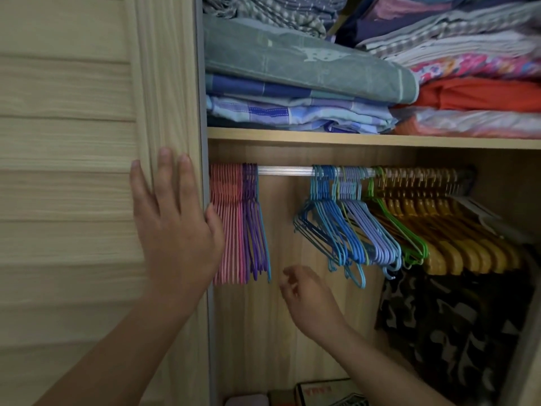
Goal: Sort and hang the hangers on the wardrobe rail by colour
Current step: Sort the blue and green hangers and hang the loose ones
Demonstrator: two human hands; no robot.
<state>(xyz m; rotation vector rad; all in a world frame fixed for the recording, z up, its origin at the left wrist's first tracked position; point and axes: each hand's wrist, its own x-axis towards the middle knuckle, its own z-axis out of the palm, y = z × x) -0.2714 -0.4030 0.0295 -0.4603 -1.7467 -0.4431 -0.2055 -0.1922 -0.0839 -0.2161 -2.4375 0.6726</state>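
- Right hand (307, 297), lower centre of the frame: fingers loosely curled, holding nothing, below the bare stretch of rail.
- Left hand (172, 227), centre left: fingers straight and spread, pressed flat on the wooden door (73, 171) at its edge.
- Rail (285, 170), across mid-frame: pink hangers (227, 224) then purple hangers (254, 221) bunched at its left end, just beside the left hand.
- Right of the gap: blue hangers (330, 227), lilac hangers (371, 230), green hangers (405, 230), then wooden hangers (456, 230).
- Camouflage garment (448, 332) hangs lower right.
- Shelf (351, 137) above carries folded linens (292, 77).
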